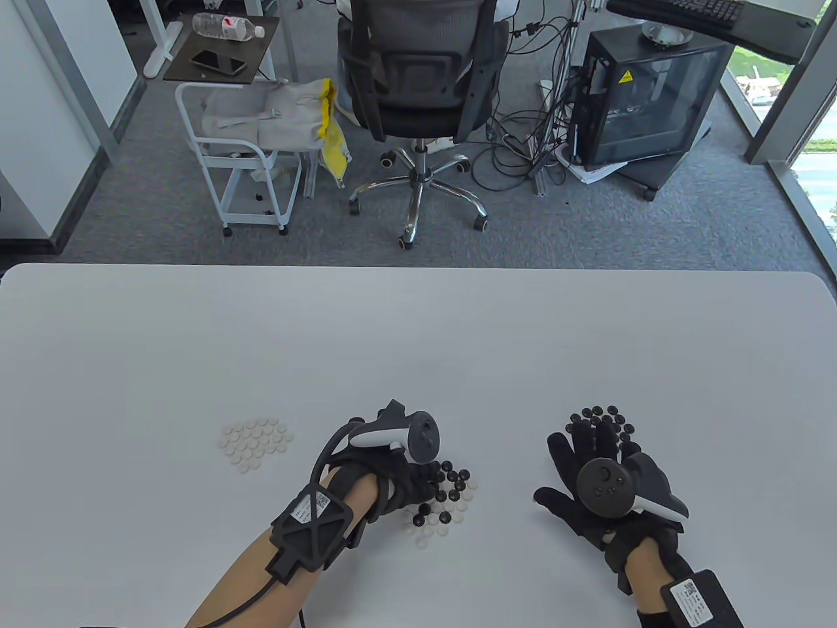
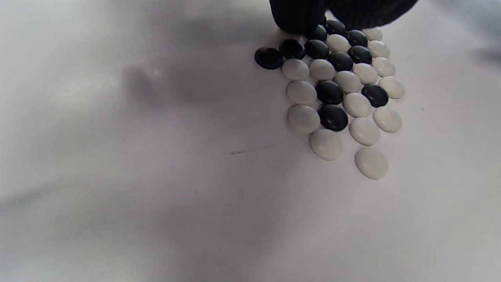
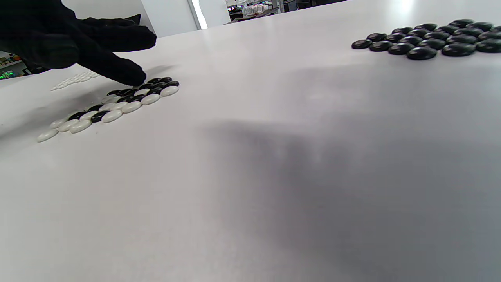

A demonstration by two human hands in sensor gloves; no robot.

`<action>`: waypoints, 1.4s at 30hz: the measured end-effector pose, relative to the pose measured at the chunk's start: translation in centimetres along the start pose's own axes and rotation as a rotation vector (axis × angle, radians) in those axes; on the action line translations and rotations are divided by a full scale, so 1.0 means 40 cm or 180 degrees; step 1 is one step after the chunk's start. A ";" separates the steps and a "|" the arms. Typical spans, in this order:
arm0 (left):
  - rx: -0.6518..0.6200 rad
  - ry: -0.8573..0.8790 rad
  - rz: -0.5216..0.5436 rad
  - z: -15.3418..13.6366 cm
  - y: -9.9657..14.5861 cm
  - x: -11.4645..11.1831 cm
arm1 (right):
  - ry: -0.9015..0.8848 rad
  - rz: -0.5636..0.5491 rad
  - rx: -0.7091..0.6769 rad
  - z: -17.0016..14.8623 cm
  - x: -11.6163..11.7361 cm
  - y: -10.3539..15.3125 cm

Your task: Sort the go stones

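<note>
Item: white rounded-corner table (image 1: 418, 340), filling the lower half of the table view.

Mixed cluster of black and white lens-shaped Go stones (image 1: 444, 500), lower centre. In the left wrist view the cluster sits at upper right, stones packed touching.

Left hand (image 1: 409, 474), black sensor glove, tracker on its back: fingertips (image 3: 131, 76) extended down onto the cluster's near edge, touching black stones; whether one is pinched cannot be told, since the glove covers the contact.

Sorted patch of white stones (image 1: 255, 443), lower left, well apart from the cluster.

Sorted patch of black stones (image 1: 605, 422), lower right.

Right hand (image 1: 588, 474): flat, fingers spread and straight, holding nothing, fingertips overlapping the black patch.

Beyond the table: black mesh office chair (image 1: 422, 72), white wire cart (image 1: 245, 157), black computer tower (image 1: 644, 98), tangled cables on grey carpet.
</note>
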State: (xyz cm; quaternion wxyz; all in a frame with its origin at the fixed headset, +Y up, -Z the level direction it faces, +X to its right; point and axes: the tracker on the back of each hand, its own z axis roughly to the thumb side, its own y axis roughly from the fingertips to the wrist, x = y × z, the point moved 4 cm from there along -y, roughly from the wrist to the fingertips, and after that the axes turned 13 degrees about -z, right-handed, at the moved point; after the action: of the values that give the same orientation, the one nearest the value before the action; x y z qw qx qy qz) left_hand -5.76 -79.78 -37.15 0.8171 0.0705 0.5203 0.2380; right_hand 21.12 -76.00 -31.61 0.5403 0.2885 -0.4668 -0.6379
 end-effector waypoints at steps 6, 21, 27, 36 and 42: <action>0.0201 0.0146 0.0029 -0.066 0.017 0.003 | -0.0005 -0.0010 0.0003 -0.003 -0.002 0.002; 0.0752 0.1016 0.0006 -0.406 0.155 -0.136 | 0.0015 0.0016 -0.0001 -0.003 0.001 0.000; 0.0938 0.1206 0.0041 -0.481 0.187 -0.176 | 0.0030 0.0048 -0.0006 0.001 0.006 -0.003; 0.1062 0.1348 0.0049 -0.516 0.195 -0.182 | 0.0038 0.0044 -0.0010 0.005 0.008 -0.005; 0.0957 0.1232 0.0213 -0.475 0.219 -0.143 | 0.0037 0.0025 -0.0014 0.005 0.007 -0.005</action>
State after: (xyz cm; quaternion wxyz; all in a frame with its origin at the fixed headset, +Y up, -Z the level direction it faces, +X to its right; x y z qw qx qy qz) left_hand -27.30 -77.26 -37.84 0.6742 0.1617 0.6940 0.1939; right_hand 20.78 -76.21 -31.67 0.5462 0.2891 -0.4635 -0.6351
